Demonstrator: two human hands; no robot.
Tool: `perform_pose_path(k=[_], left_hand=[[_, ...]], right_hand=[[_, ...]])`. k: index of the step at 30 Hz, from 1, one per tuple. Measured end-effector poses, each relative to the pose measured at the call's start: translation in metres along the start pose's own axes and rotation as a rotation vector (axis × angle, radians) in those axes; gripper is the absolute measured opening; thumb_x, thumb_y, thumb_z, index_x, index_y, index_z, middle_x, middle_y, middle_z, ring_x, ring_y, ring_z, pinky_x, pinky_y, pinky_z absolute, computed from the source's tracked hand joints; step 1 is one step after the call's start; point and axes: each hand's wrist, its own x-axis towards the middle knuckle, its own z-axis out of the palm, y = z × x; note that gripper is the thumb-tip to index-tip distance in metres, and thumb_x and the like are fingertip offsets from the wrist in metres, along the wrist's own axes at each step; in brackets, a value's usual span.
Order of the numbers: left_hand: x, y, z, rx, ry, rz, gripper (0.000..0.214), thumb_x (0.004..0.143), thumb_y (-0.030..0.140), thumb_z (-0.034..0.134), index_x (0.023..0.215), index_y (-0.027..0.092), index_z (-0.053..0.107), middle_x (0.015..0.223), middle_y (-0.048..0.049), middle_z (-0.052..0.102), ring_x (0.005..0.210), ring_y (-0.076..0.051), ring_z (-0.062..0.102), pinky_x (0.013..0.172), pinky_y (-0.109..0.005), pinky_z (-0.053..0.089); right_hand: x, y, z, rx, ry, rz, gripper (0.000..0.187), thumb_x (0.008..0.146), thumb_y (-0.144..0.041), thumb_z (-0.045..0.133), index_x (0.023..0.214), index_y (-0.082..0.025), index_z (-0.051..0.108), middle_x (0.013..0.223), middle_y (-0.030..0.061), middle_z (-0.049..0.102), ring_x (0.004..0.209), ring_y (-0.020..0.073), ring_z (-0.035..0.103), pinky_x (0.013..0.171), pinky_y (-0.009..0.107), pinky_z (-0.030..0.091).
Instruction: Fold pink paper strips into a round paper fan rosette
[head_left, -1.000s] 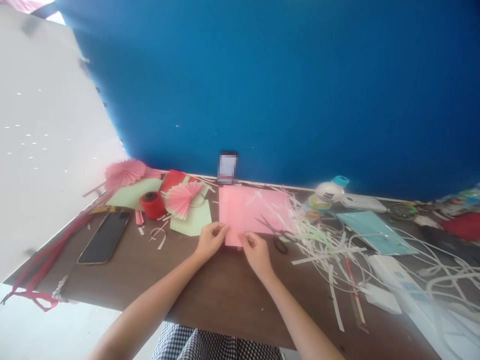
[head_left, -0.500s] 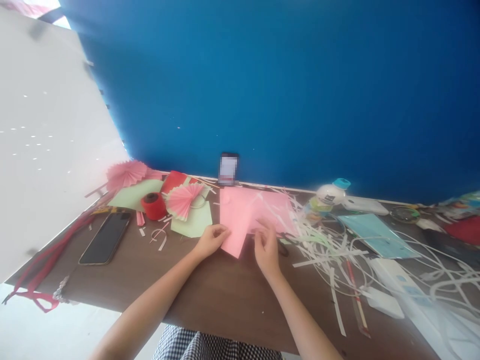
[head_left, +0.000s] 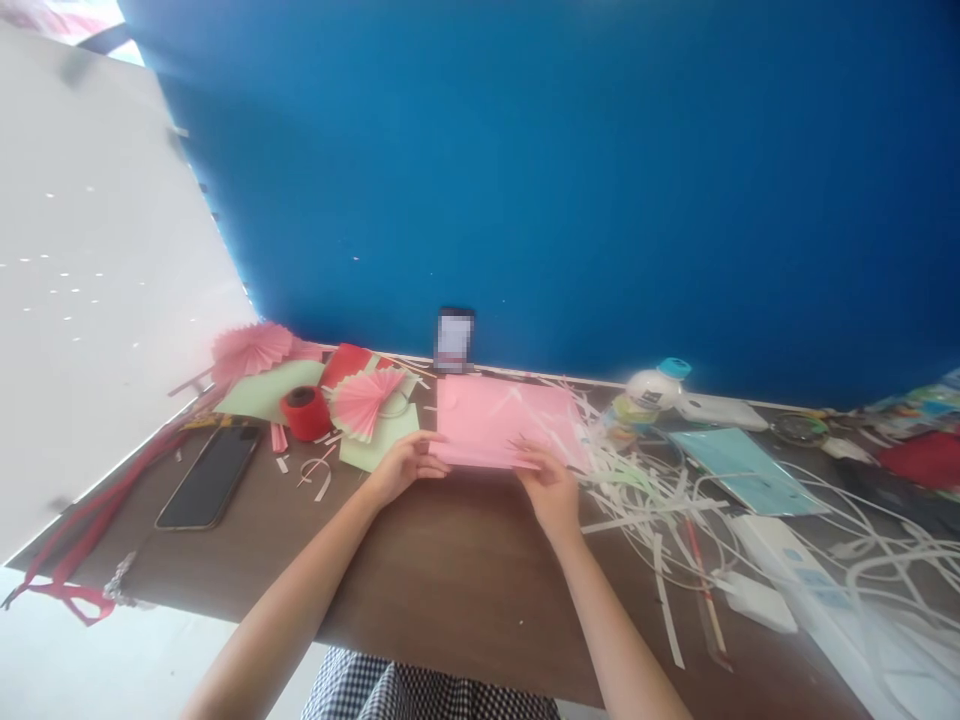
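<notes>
A pink sheet of paper [head_left: 502, 420] lies on the brown table [head_left: 442, 570] in front of me, its near edge folded over. My left hand [head_left: 401, 465] pinches the near left corner of the sheet. My right hand [head_left: 551, 485] presses its fingers on the near right part of the folded edge. Dark scissors lie partly hidden under the paper by my right hand.
Pink paper fans [head_left: 367, 398], green paper [head_left: 382, 440], a red tape roll [head_left: 306, 410] and a black phone [head_left: 210, 475] lie to the left. A second phone [head_left: 454, 340] leans on the blue wall. White paper strips [head_left: 675, 500], a glue bottle [head_left: 652, 388] and teal paper [head_left: 739, 470] crowd the right.
The near part of the pink sheet has been folded away from me and flattened. Both hands moved apart along the new folded edge.
</notes>
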Motion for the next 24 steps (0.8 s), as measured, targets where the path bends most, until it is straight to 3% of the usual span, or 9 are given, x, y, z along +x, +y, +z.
perform_pose_path(k=[3, 6, 11, 16, 20, 24], left_hand=[[-0.002, 0.001, 0.003, 0.019, -0.009, 0.055, 0.035, 0.064, 0.022, 0.061, 0.099, 0.016, 0.058, 0.094, -0.0095, 0.063, 0.09, -0.024, 0.061, 0.084, -0.039, 0.045], [-0.001, -0.002, 0.003, 0.253, 0.096, 0.145, 0.027, 0.063, 0.018, 0.064, 0.09, 0.017, 0.061, 0.098, -0.0077, 0.063, 0.093, -0.021, 0.059, 0.086, -0.036, 0.044], [0.001, -0.005, -0.003, 0.486, 0.208, 0.264, 0.01, 0.067, 0.02, 0.06, 0.075, 0.016, 0.064, 0.083, -0.0059, 0.065, 0.085, -0.018, 0.059, 0.081, -0.031, 0.045], [-0.002, -0.002, -0.002, 0.536, 0.151, 0.261, 0.013, 0.065, 0.019, 0.062, 0.077, 0.015, 0.065, 0.084, -0.0063, 0.066, 0.084, -0.019, 0.06, 0.076, -0.03, 0.046], [-0.004, -0.001, 0.0, 0.561, 0.133, 0.248, 0.02, 0.061, 0.025, 0.069, 0.078, 0.015, 0.067, 0.084, -0.0077, 0.067, 0.08, -0.019, 0.061, 0.07, -0.028, 0.047], [-0.003, -0.001, 0.003, 0.67, 0.178, 0.256, 0.018, 0.064, 0.034, 0.067, 0.066, 0.016, 0.068, 0.071, -0.0061, 0.067, 0.069, -0.018, 0.06, 0.063, -0.028, 0.047]], right_hand=[[-0.002, 0.003, 0.002, 0.035, 0.014, 0.008, 0.009, 0.067, -0.026, 0.066, 0.072, -0.019, 0.063, 0.099, 0.0083, 0.062, 0.102, 0.0235, 0.055, 0.089, 0.043, 0.043], [-0.002, 0.002, 0.003, 0.077, -0.017, 0.023, 0.011, 0.064, -0.025, 0.068, 0.072, -0.02, 0.063, 0.102, 0.0084, 0.06, 0.105, 0.0237, 0.053, 0.092, 0.043, 0.042], [-0.001, -0.002, 0.002, 0.136, -0.122, 0.144, 0.038, 0.061, -0.027, 0.071, 0.097, -0.023, 0.06, 0.122, 0.0089, 0.051, 0.117, 0.0237, 0.043, 0.091, 0.041, 0.042], [0.0, -0.01, 0.001, 0.067, -0.251, 0.169, 0.017, 0.064, -0.03, 0.068, 0.079, -0.021, 0.065, 0.122, 0.0087, 0.052, 0.121, 0.0242, 0.038, 0.092, 0.041, 0.04], [-0.001, -0.013, 0.001, 0.022, -0.219, 0.142, 0.014, 0.066, -0.031, 0.067, 0.076, -0.022, 0.066, 0.124, 0.0073, 0.051, 0.118, 0.0241, 0.042, 0.09, 0.041, 0.042], [-0.002, -0.012, 0.003, -0.075, -0.133, 0.094, 0.012, 0.067, -0.033, 0.066, 0.068, -0.021, 0.068, 0.117, 0.0076, 0.057, 0.111, 0.0249, 0.048, 0.095, 0.043, 0.036]])
